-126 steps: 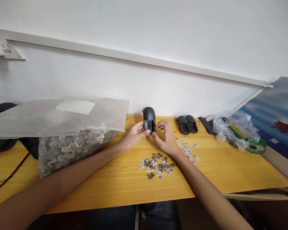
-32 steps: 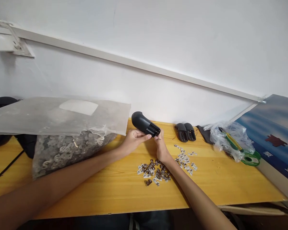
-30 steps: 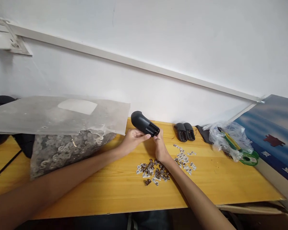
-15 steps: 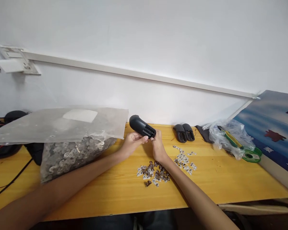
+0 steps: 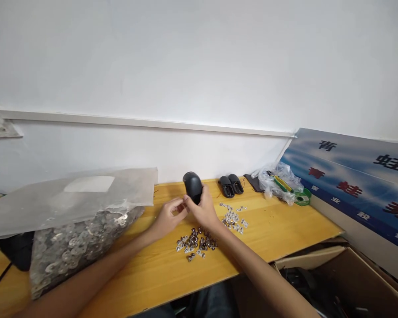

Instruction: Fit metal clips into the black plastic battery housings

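The yellow wooden counter carries a clear plastic bag of metal tabs at its left end. The right hand wraps around a black plastic housing, held upright above the counter. The left hand sits half-curled just beside it, gripping nothing visible. Two more black housings lie beyond, and small metal tabs lie scattered below the hands.

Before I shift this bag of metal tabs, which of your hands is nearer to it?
The left. Your left hand is just to the right of the plastic bag of metal tabs; your right hand is farther right, gripping the black plastic housing.
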Tool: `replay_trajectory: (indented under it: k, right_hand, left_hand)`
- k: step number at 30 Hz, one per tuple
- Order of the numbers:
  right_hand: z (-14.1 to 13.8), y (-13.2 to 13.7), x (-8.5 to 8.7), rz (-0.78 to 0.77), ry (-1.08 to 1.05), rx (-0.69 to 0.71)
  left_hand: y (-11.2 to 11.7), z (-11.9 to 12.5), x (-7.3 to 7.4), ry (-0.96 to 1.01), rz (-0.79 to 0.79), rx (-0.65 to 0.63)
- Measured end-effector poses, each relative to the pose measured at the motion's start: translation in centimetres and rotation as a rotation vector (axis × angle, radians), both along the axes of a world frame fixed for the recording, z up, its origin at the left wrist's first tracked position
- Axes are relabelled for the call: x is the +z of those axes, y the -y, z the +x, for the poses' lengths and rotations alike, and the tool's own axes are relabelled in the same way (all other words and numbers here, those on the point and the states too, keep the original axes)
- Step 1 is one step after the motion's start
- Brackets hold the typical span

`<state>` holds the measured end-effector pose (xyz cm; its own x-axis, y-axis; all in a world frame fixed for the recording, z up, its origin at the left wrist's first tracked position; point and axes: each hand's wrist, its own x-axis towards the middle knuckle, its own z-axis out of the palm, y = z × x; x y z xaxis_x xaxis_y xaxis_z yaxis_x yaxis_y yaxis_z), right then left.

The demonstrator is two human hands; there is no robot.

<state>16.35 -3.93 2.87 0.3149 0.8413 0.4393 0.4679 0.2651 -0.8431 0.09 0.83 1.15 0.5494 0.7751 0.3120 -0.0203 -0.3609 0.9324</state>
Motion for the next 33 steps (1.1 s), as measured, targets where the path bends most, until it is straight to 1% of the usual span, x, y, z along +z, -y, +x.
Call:
replay_trajectory:
  k: [2,4,5,7,9,10,12,14,17,20,22,24,26,28,30,33]
  right_hand:
    - [2.3,-0.4,1.0,0.032,0.004,-0.103]
    - [5.5,-1.1,2.3,-0.014,0.054,-0.256]
    - [7.3,-1.5,2.9,-0.083,0.127,-0.340]
    - [10.4,-2.3,3.7,-0.281,0.325,-0.497]
    - [12.5,-2.8,3.9,-0.390,0.407,-0.582]
    - [13.1,-3.0,3.7,-0.424,0.423,-0.604]
    - [13.4,-3.3,2.9,-0.471,0.442,-0.624]
    - [12.9,-3.5,1.8,-0.509,0.470,-0.643]
    - [11.9,-3.7,0.4,-0.539,0.507,-0.669]
    - [11.6,-4.0,-0.4,-0.562,0.573,-0.649]
    - [11.9,-4.1,-0.4,-0.545,0.606,-0.613]
    - [12.7,-4.1,-0.1,-0.470,0.620,-0.606]
    - [13.7,-4.0,0.4,-0.378,0.617,-0.655]
    - [15.0,-3.8,0.9,-0.340,0.590,-0.739]
    - [16.1,-3.5,1.0,-0.393,0.545,-0.799]
    - [17.2,-3.3,0.6,-0.510,0.503,-0.819]
  left_hand:
    - [0.0,-0.1,0.1,-0.016,0.045,0.014]
    - [-0.1,-0.2,0.2,-0.031,0.025,0.030]
    - [-0.2,-0.2,0.3,-0.030,-0.005,0.037]
    - [-0.4,-0.3,0.3,-0.020,-0.054,0.051]
    - [-0.8,-0.3,0.3,-0.011,-0.087,0.061]
    - [-0.9,-0.3,0.2,-0.007,-0.099,0.069]
    - [-1.2,-0.3,0.0,0.001,-0.120,0.088]
    - [-1.4,-0.3,-0.2,-0.002,-0.133,0.095]
    - [-1.5,-0.3,-0.4,-0.028,-0.143,0.073]
    - [-1.6,-0.2,-0.5,-0.046,-0.153,0.056]
    - [-1.7,-0.1,-0.6,-0.050,-0.164,0.045]
    - [-1.8,-0.1,-0.5,-0.049,-0.169,0.032]
    - [-1.7,0.0,-0.3,-0.053,-0.166,0.025]
    - [-1.4,0.0,0.1,-0.069,-0.163,0.023]
    - [-1.2,0.0,0.4,-0.095,-0.163,0.018]
    - [-1.1,0.0,0.6,-0.125,-0.166,0.003]
